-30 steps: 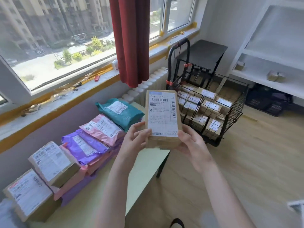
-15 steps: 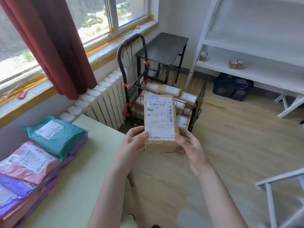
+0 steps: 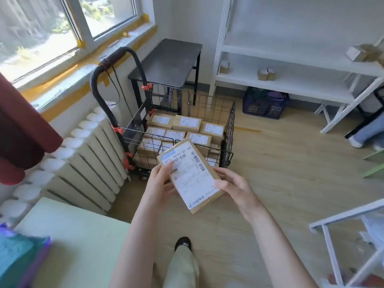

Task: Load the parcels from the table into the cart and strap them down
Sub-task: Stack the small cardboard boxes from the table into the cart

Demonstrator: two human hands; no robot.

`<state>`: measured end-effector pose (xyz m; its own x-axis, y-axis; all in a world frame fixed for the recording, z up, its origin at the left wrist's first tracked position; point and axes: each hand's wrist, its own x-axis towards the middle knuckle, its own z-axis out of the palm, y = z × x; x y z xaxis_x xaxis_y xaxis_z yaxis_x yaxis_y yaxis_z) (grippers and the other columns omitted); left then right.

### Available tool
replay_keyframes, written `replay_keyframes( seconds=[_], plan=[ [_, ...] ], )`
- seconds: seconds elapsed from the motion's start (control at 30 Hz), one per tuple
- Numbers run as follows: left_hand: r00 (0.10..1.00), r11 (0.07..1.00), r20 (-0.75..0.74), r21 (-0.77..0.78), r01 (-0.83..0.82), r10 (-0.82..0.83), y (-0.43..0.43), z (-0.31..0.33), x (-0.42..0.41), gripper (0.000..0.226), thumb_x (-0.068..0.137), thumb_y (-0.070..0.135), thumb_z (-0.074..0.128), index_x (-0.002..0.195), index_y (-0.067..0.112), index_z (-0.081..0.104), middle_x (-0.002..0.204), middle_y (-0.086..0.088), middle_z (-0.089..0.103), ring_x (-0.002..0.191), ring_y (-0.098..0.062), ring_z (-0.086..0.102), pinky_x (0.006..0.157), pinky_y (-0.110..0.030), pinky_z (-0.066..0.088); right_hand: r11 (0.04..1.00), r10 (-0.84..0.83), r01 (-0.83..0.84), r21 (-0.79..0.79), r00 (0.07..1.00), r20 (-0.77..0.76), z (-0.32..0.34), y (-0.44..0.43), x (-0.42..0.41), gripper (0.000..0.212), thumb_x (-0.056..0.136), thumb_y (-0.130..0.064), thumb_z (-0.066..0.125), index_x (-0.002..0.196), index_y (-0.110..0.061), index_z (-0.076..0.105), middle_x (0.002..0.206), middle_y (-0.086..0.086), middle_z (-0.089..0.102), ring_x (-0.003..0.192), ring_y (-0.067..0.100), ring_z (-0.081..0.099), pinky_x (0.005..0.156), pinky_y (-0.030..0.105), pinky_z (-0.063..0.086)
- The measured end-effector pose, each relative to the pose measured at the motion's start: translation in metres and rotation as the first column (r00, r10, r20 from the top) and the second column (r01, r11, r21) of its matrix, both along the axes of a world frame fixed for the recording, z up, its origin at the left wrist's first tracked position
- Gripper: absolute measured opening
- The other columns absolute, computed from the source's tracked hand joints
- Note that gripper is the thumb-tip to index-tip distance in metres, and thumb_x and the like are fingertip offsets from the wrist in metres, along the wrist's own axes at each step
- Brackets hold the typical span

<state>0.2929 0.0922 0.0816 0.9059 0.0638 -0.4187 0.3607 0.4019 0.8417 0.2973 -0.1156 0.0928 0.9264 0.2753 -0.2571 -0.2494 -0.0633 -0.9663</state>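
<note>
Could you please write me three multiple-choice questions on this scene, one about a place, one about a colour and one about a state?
1. Where does the wire cart stand?
A) beside the radiator
B) on the white shelf
C) on the green table

2. What colour is the curtain?
A) yellow
B) red
C) blue

3. How is the labelled box?
A) lying in the cart
B) resting on the table
C) held by the left hand and right hand

Answers:
1 A, its frame stands next to the radiator's ribs.
2 B, dark red cloth hangs at the left edge.
3 C, both hands grip it in the air in front of the cart.
</note>
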Motion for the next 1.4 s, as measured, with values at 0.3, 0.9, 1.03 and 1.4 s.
replay_keyframes(
  seconds=[0.3, 0.9, 1.03, 1.4],
  plan=[
    [0.995, 0.984, -0.096, -0.176, -0.027, 0.010, 0.020, -0.015, 0.140, 0.034, 0.090, 0.038, 0.057, 0.117, 0.018, 0.057, 0.101, -0.009, 0.066, 0.092, -0.024, 0.068, 0.071, -0.035, 0.056, 0.995, -0.086, 0.083, -0.051, 0.995, -0.059, 0.006, 0.014, 0.135, 0.057, 0.064, -0.055, 0.071, 0.115, -0.029, 0.065, 0.113, -0.004, 0.070, 0.104, 0.010, 0.063, 0.078, 0.017, 0.046],
    [0.979, 0.964, -0.142, 0.205, 0.171, -0.144, 0.010, -0.071, 0.326, 0.047, 0.081, 0.046, 0.069, 0.120, 0.022, 0.058, 0.116, 0.005, 0.062, 0.108, -0.006, 0.056, 0.090, -0.025, 0.038, 0.962, -0.257, 0.272, 0.026, 0.933, -0.253, -0.059, 0.002, 0.324, 0.030, 0.100, -0.013, 0.047, 0.129, -0.015, 0.052, 0.121, 0.001, 0.066, 0.099, 0.006, 0.065, 0.080, 0.022, 0.054],
    [0.973, 0.853, -0.130, 0.468, 0.231, -0.192, 0.013, -0.096, 0.375, 0.036, 0.086, 0.044, 0.066, 0.109, 0.017, 0.069, 0.102, 0.004, 0.072, 0.097, -0.009, 0.065, 0.083, -0.025, 0.046, 0.969, -0.244, 0.240, -0.050, 0.919, -0.309, -0.100, -0.002, 0.375, 0.033, 0.101, -0.015, 0.048, 0.133, -0.012, 0.051, 0.124, 0.003, 0.065, 0.109, 0.011, 0.062, 0.096, 0.033, 0.051],
    [0.679, 0.408, -0.640, 0.546, 0.732, -0.360, 0.006, -0.218, 0.454, 0.047, 0.097, 0.048, 0.045, 0.128, 0.012, 0.040, 0.118, -0.006, 0.056, 0.100, -0.022, 0.051, 0.085, -0.036, 0.039, 0.981, -0.146, 0.033, -0.194, 0.782, -0.605, -0.242, -0.006, 0.447, 0.060, 0.091, -0.026, 0.063, 0.146, -0.022, 0.039, 0.141, 0.001, 0.053, 0.119, 0.019, 0.057, 0.105, 0.048, 0.044]
  ],
)
